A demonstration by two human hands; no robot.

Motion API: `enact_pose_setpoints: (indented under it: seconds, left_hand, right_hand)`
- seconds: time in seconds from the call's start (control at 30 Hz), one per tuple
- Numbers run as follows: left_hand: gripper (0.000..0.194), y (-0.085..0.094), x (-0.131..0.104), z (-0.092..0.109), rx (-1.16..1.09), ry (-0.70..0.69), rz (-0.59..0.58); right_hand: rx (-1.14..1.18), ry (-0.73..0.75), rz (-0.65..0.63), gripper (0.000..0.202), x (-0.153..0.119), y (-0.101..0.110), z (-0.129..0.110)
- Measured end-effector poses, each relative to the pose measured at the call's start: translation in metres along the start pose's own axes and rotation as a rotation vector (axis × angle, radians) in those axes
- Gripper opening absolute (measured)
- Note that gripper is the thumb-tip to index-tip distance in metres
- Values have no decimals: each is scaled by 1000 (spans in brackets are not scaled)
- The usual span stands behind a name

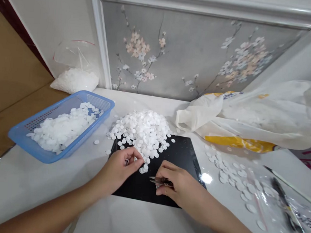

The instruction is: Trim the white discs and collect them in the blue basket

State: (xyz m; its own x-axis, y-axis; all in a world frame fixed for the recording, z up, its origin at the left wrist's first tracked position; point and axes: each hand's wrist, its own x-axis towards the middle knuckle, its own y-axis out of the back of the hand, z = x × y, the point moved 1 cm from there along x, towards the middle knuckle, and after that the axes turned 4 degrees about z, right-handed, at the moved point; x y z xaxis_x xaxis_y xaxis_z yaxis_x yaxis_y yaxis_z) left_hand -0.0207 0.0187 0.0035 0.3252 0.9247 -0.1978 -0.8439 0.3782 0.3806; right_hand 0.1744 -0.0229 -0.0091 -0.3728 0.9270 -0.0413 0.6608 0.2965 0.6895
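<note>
left hand (120,166) pinching a disc at pile (143,130) | right hand (178,184) grasping snips (158,181) | basket (60,125) roughly half full, big pile left

Plastic bag (266,114) cut off at right edge, tweezers (157,181) mostly hidden under right hand (178,186), bag print unreadable

Pile of discs (143,130) on far mat (179,158) edge; basket (35,135) left; plastic bag (265,118) far right; both hands near.
</note>
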Motion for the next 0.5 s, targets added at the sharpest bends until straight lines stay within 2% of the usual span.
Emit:
enact_pose_setpoints:
  seconds: [0.1, 0.2, 0.37, 0.43, 0.5]
  left_hand:
    - [14, -6, -3, -2, 346, -117, 13]
    - [15, -11, -4, -4, 523, -184, 13]
    - [10, -13, -3, -6, 534, -276, 30]
    - [11, -11, -4, -6, 480, -277, -6]
    - [14, -7, -5, -4, 417, -248, -51]
  right_hand:
    - [27, 7, -14, 16, 1, 2, 0]
    - [61, 21, -32, 14, 1, 3, -2]
    - [142, -107, 70, 13, 3, 1, 0]
    - [153, -151, 141, 11, 5, -1, 1]
    - [125, -128, 209, 10, 7, -3, -2]
